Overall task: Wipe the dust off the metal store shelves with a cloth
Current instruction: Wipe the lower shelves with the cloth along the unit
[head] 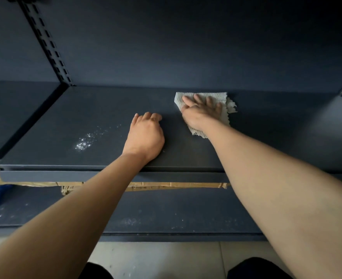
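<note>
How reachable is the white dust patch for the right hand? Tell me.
Likely yes, though the left hand rests on the shelf between the right hand and the dust patch.

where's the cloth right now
Head view: the cloth lies on the upper shelf, right of centre by the back panel, under the right hand; the left hand rests to its left.

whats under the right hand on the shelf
A pale ribbed cloth lies under the right hand, spread on the dark shelf. The shelf beneath it is covered, so dust there cannot be seen.
</note>
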{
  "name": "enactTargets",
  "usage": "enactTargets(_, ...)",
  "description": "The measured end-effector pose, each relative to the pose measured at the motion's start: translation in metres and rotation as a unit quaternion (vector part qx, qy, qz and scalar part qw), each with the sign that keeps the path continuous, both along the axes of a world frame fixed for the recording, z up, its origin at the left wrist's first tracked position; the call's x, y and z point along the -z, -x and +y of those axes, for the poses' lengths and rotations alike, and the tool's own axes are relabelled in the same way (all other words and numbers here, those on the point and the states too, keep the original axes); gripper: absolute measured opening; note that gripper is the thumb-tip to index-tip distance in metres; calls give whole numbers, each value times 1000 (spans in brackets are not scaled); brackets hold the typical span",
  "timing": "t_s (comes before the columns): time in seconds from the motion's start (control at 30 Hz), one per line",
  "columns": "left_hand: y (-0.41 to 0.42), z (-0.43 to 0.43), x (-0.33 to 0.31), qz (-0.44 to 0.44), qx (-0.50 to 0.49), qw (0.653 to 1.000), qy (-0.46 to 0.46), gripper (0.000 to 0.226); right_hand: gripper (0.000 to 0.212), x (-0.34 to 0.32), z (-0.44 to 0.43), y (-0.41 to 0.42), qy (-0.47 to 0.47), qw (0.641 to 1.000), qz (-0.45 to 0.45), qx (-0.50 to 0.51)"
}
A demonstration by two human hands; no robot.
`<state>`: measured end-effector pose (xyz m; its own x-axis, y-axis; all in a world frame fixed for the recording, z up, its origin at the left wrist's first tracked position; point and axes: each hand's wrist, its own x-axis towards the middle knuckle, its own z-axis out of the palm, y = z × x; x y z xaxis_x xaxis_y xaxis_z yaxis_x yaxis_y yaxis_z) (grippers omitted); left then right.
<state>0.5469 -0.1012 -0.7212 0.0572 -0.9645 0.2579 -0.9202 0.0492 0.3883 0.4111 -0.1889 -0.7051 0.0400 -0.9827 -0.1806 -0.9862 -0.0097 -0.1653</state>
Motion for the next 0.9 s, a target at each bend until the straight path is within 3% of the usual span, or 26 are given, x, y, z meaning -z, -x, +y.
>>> enactTargets(0.23, 1, 7, -5, 8, -7, 999, 31, 38, 50, 1, 34, -5, 11, 999, -7, -45)
enactTargets(0.53, -31, 34, -17, 15, 0, 996, 85, 39, 51, 0, 79, -25, -5, 999, -19, -26)
enactTargets(0.9, -145, 72, -5, -5, -84, 992, 90, 35, 54, -3, 108, -160, -2, 994, -24, -107)
